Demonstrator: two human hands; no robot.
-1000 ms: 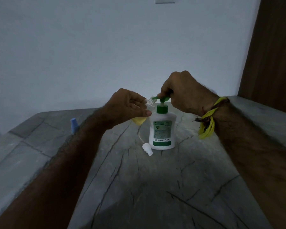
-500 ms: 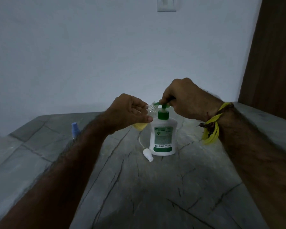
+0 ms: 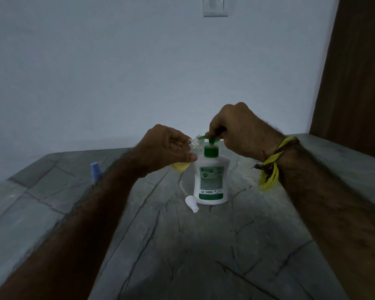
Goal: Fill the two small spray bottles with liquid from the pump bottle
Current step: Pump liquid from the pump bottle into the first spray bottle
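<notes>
Our left hand [image 3: 165, 148] grips the small clear spray bottle [image 3: 195, 143], mouth under the spout at nine o'clock of the white green-topped pump bottle [image 3: 211, 178], so our right hand [image 3: 236, 128], gripping the pump head, should press slowly and squarely.

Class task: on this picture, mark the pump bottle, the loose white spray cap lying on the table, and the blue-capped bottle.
pump bottle [image 3: 211, 180]: head view, on its white body at the label.
white spray cap [image 3: 191, 204]: head view, mid-cap.
blue-capped bottle [image 3: 95, 169]: head view, on its blue cap.
</notes>
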